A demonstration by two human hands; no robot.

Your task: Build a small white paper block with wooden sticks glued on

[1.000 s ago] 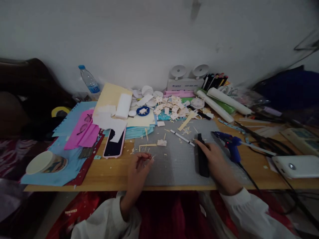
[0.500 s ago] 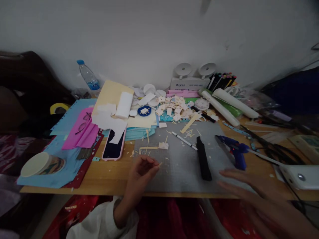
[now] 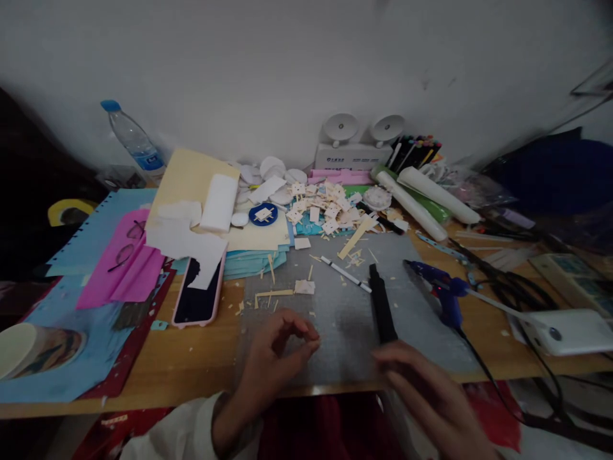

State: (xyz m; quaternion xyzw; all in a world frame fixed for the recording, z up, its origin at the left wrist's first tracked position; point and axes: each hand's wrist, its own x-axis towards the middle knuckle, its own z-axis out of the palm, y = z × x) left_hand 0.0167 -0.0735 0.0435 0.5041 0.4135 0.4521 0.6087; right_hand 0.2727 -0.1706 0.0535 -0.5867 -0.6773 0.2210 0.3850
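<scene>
My left hand (image 3: 280, 354) is over the near part of the grey cutting mat (image 3: 335, 332), its thumb and index finger curled together in a pinch. Whatever may be between those fingertips is too small to make out. Lower right, my right hand (image 3: 426, 386) is slightly blurred, thumb and fingers apart, by the near end of a long black object (image 3: 382, 303); I cannot tell whether they touch. Beyond my left hand lie a thin wooden strip (image 3: 275, 294) and a small pale card piece (image 3: 304, 287). A white pen (image 3: 345, 275) lies slanted on the mat.
A blue glue gun (image 3: 443, 291) with its cord lies at right, beside a white box-shaped device (image 3: 565, 332). Small pale squares (image 3: 325, 204) are heaped at the back. Leftward are a phone (image 3: 198, 294), glasses (image 3: 127, 246), a paper cup (image 3: 43, 350) and a water bottle (image 3: 134, 140).
My right hand has moved left to the near end of the black object. A tiny pale stick at my left fingertips no longer shows. The view has shifted slightly.
</scene>
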